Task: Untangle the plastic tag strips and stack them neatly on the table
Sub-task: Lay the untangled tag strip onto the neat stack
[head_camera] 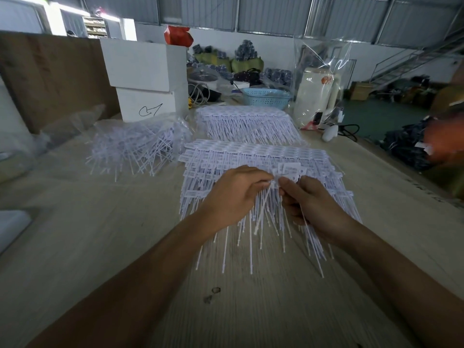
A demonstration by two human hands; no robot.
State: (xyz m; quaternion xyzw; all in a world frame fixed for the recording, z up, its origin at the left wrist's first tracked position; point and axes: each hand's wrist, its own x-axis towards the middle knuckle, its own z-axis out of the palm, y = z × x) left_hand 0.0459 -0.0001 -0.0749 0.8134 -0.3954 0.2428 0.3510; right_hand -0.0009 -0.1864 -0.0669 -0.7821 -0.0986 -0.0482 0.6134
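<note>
A small bunch of white plastic tag strips is held above the near stack, heads up and thin tails hanging down. My left hand pinches the bunch from the left and my right hand grips it from the right, fingers curled round the tails. Below them lies a wide, neat stack of tag strips with heads in rows and tails pointing toward me. A second neat stack lies behind it. A tangled heap of strips sits to the left in clear plastic.
Two white boxes stand stacked at the back left. A blue basket and a white jug in a clear bag stand at the back right. The wooden table drops off along its right edge.
</note>
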